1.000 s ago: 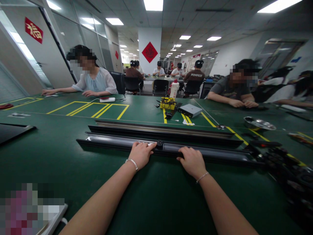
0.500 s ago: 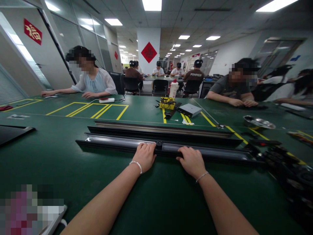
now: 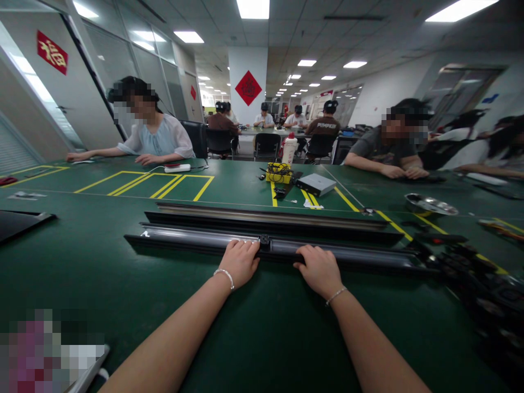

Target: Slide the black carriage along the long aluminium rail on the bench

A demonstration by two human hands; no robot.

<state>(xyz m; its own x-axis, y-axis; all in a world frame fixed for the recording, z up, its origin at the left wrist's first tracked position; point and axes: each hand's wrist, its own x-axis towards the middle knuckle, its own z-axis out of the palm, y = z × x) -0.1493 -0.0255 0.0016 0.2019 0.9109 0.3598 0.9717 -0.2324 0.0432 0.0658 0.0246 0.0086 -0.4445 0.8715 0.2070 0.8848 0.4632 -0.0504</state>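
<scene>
Black and glossy, the long rail (image 3: 184,236) lies crosswise on the green table (image 3: 262,338), and I have both hands at its near edge around the middle. My left hand (image 3: 241,263) has its fingers bent over that edge, their tips just beside a small black block (image 3: 265,242) seated in the channel. My right hand (image 3: 320,268) curls over the same edge on the block's other side, a little apart from it. I can't tell from here whether either hand is clenched on the rail or merely rests there. The rail extends well past both hands, its right end near a dark tangle of equipment (image 3: 487,289). Just behind it, I see a second rail (image 3: 262,221) running nearly parallel.

Farther back, a yellow box (image 3: 275,178) holds a heap of dark cables (image 3: 280,168), between a white bottle (image 3: 290,149) and a grey device (image 3: 315,184). Off to the right sits a shiny metal bowl (image 3: 444,208); I can't make out its contents.
</scene>
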